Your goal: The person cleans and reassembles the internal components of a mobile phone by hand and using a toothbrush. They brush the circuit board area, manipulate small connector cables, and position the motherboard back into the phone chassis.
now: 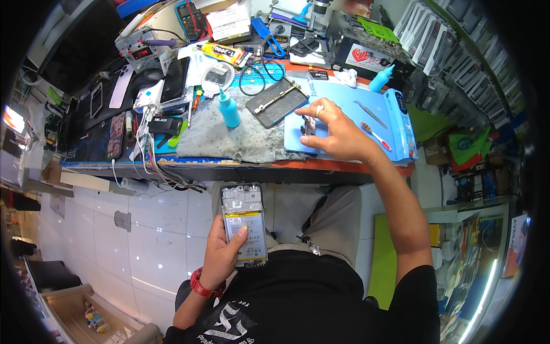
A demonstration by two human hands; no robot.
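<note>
My left hand (222,247) is closed around an opened phone (243,198) above my lap. Its back cover is off, and the battery (252,235) lies bare under a yellow strip, with my thumb resting on it. Over the left part of a light-blue work pad (344,98), my right hand (341,133) pinches a small dark phone part (310,126) between thumb and fingers; its exact kind is unclear. Tweezers (371,113) and a red-and-white brush (375,136) lie on the pad, right of that hand.
A board holder (278,102) sits left of the pad on a grey cloth (200,135). One turquoise squeeze bottle (228,110) stands on the cloth, another (381,78) at the pad's back. Cables (150,146) hang over the bench edge; phones (116,136) and a power supply (140,49) crowd the left.
</note>
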